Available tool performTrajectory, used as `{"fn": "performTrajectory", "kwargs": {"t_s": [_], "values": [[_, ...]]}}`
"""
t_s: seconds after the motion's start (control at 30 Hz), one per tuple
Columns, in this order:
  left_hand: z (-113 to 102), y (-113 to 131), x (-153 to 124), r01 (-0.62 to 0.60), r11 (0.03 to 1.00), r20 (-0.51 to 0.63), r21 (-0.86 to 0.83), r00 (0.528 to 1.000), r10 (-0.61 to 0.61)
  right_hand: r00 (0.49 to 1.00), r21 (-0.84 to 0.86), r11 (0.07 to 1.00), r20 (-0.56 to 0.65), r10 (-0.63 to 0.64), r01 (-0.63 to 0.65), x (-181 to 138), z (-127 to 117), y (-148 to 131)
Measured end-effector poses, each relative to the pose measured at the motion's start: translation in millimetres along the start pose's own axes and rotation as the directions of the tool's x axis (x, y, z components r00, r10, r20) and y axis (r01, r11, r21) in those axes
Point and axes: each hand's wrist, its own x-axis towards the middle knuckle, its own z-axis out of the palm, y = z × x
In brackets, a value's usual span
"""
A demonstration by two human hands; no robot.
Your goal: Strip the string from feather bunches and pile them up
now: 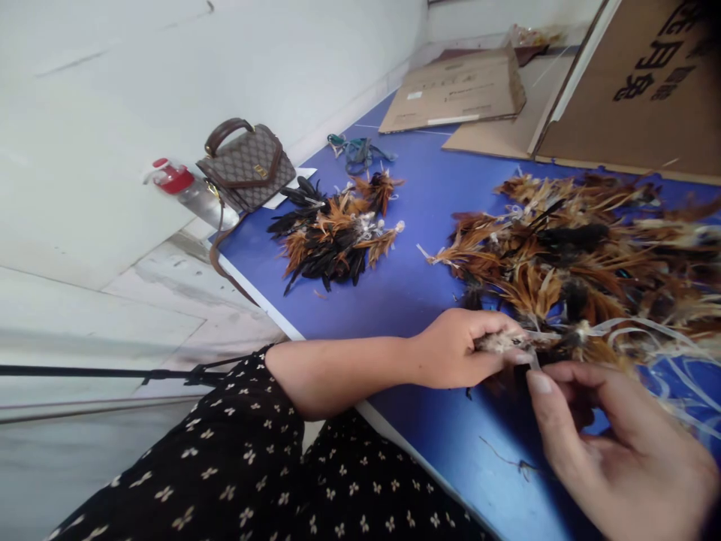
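My left hand (459,349) is closed around a small bunch of feathers (501,342), its fluffy pale quill ends showing between thumb and fingers. Just to the right, my right hand (608,436) pinches a thin whitish strip (533,361) at the bunch, thumb against forefinger. Loose white strips (647,327) curl over the table beyond my right hand. Behind both hands spreads a big pile of brown, orange and black feather bunches (563,248). The dark tips of the held bunch are partly hidden by my fingers.
A smaller group of tied feather bunches (338,233) lies left on the blue table (417,195). Beyond it are teal cords (360,152), a patterned handbag (248,165) and a red-capped bottle (194,191). Flat cardboard (451,90) and a large carton (636,98) stand at the back.
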Motion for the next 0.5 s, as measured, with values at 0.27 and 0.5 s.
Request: {"fn": "performTrajectory", "kwargs": {"t_s": [0.27,0.5], "values": [[2.2,3.6,-3.3,-0.088,0.991,-0.043,0.101,0.995,0.093,0.999,0.057,0.998,0.008,-0.036,0.035,-2.9,4.5,-0.3],[1.1,-5.7,-3.6,-0.178,0.934,0.000,0.310,0.982,0.187,0.995,0.113,0.992,0.080,-0.066,0.057,0.4,1.7,-0.1]]}}
